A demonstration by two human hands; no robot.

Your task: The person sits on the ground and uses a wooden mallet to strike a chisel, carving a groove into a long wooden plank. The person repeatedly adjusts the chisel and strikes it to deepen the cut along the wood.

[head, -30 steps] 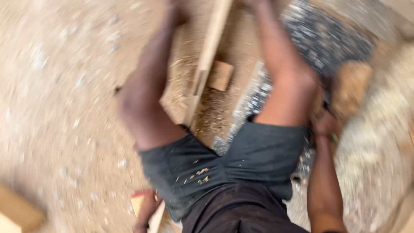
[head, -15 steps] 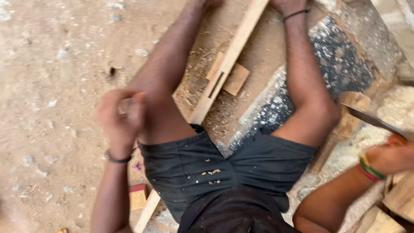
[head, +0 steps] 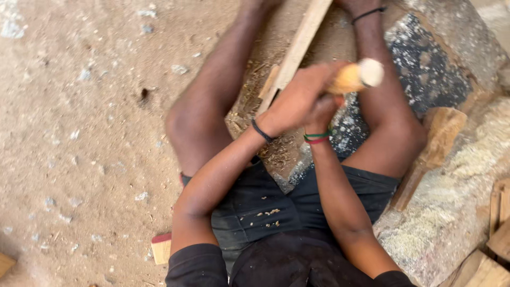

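Both hands (head: 305, 98) around wooden handle (head: 357, 77), mid-lap.

Single head-worn view, facing steeply down, close above lap, legs and ground (head: 79, 133)

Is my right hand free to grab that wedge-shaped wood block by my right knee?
Probably not at once. The right hand and left hand are both wrapped around a wooden handle. The wood block itself lies uncovered beside the knee, nothing over it.
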